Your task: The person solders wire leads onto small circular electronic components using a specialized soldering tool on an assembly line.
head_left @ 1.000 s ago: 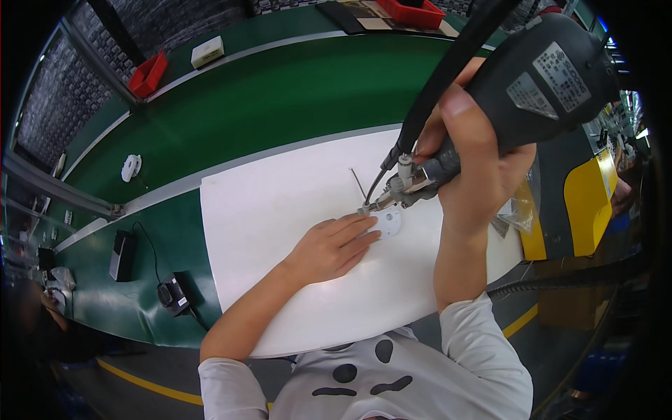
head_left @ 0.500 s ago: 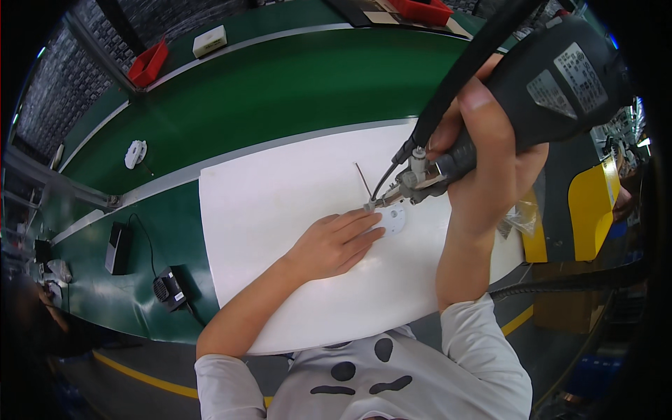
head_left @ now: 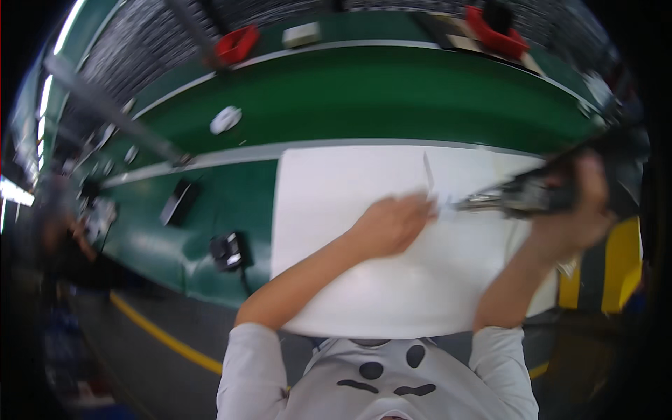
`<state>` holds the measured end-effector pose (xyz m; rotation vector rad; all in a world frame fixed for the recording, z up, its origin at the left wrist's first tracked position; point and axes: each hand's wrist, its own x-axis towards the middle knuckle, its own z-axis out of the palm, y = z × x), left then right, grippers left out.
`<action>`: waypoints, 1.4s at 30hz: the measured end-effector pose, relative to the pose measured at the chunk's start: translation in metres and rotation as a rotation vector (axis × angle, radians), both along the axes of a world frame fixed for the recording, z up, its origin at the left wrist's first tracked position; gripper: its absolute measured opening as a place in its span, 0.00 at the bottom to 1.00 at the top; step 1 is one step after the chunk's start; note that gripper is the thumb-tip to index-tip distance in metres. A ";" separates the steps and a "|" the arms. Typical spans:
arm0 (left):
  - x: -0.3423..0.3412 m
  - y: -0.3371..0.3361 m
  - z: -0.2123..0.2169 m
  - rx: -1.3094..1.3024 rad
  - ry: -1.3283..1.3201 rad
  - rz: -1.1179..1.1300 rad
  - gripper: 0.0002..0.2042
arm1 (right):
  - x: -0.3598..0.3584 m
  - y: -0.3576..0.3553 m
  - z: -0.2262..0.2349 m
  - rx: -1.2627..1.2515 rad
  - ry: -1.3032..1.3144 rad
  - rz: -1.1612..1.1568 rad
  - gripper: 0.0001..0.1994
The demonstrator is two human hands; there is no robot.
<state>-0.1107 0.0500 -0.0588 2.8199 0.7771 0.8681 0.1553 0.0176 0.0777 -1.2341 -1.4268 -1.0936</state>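
My right hand [head_left: 582,210] is wrapped round a black power screwdriver [head_left: 535,197], blurred by motion, its metal nose pointing left over the white board [head_left: 336,280]. Close to that tip, my left hand [head_left: 393,225] has its fingers curled together at a small white plastic part [head_left: 446,209]. The part is smeared and mostly hidden, so its shape does not show. Just beyond the left fingertips, a thin wire [head_left: 428,168] stretches over the board.
A white round piece [head_left: 225,120] lies on the green bench [head_left: 364,91] beyond. Two black boxes [head_left: 180,201] [head_left: 227,251] stand left of the board. Red bins [head_left: 238,45] [head_left: 495,33] and a pale box [head_left: 302,34] line the back. A person [head_left: 73,238] is at far left.
The screwdriver has swung right and lower, its tip moving off the white part. My left fingers have curled from lying flat over it. The whole view has shifted.
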 end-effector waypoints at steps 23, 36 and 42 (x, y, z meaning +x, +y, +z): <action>-0.207 -0.234 0.020 -0.184 0.267 1.551 0.10 | -0.014 -0.010 0.034 -0.102 1.059 1.022 0.11; -0.285 -0.219 0.019 -0.053 0.389 1.784 0.13 | -0.043 -0.013 0.046 -0.017 1.059 0.943 0.21; -0.262 -0.177 0.071 0.062 0.399 1.696 0.15 | -0.051 -0.015 0.051 -0.023 1.060 0.896 0.16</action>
